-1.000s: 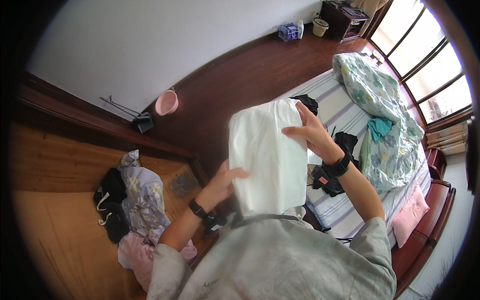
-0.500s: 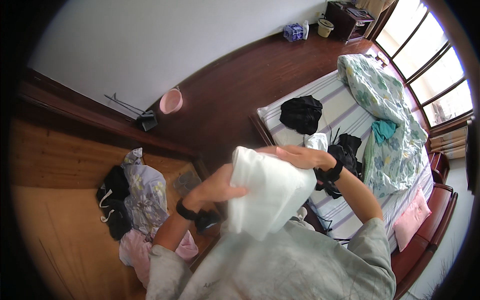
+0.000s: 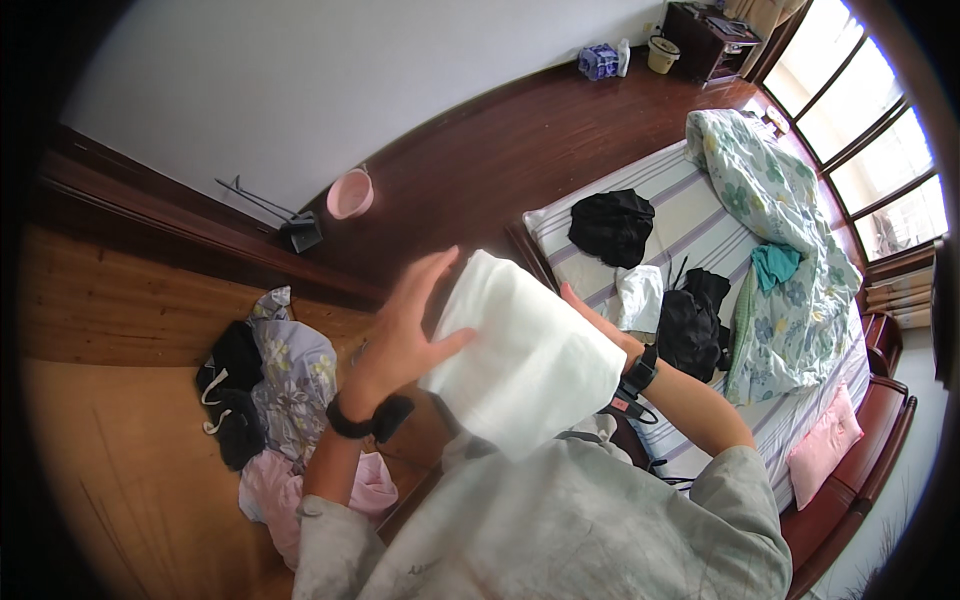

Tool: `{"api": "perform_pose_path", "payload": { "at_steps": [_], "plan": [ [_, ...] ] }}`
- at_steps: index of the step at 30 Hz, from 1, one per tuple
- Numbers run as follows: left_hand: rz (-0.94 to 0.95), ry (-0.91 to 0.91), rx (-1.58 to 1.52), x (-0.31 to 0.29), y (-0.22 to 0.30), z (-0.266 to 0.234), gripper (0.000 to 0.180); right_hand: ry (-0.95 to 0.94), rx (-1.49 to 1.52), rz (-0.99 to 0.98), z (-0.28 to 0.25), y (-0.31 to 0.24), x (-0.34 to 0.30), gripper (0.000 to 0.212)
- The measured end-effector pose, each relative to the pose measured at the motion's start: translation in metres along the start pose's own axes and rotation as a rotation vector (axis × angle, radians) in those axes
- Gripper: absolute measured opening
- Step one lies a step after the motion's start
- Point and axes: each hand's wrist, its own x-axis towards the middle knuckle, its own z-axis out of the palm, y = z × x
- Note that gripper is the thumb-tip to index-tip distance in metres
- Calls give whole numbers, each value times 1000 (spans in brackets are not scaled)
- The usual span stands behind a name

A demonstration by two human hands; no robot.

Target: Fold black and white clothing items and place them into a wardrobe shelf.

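Observation:
A folded white cloth point(image 3: 530, 350), perhaps a garment, is held up in front of my chest. My right hand point(image 3: 608, 332) has it by the right side, with most of the fingers hidden behind the fabric. At the cloth's left edge, my left hand point(image 3: 395, 340) is open, its fingers stretched up and apart. The left thumb reaches toward the front of the cloth; whether it presses on it I cannot tell. Dark bands circle both wrists.
To the right is a bed point(image 3: 690, 210) with a black garment point(image 3: 612, 228), a white cloth point(image 3: 640, 298), more black clothing point(image 3: 690, 325) and a floral quilt point(image 3: 775, 300). Left, a wooden compartment point(image 3: 110, 430) holds piled clothes point(image 3: 295, 375). A pink basin point(image 3: 350, 194) and dustpan point(image 3: 302, 232) stand by the wall.
My left hand has loosened from the cloth and spread its fingers. My right hand has slid from the top edge down the right side. The cloth has turned and looks wider.

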Motion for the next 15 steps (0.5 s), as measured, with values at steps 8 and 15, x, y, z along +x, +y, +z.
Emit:
{"api": "perform_pose_path", "payload": {
  "at_steps": [8, 15],
  "plan": [
    [322, -112, 136, -51, 18, -9, 52, -461, 494, 53, -5, 11, 31, 65],
    [117, 159, 117, -78, -2, 14, 64, -141, -28, -159, 43, 16, 38, 61]
  ]
}}
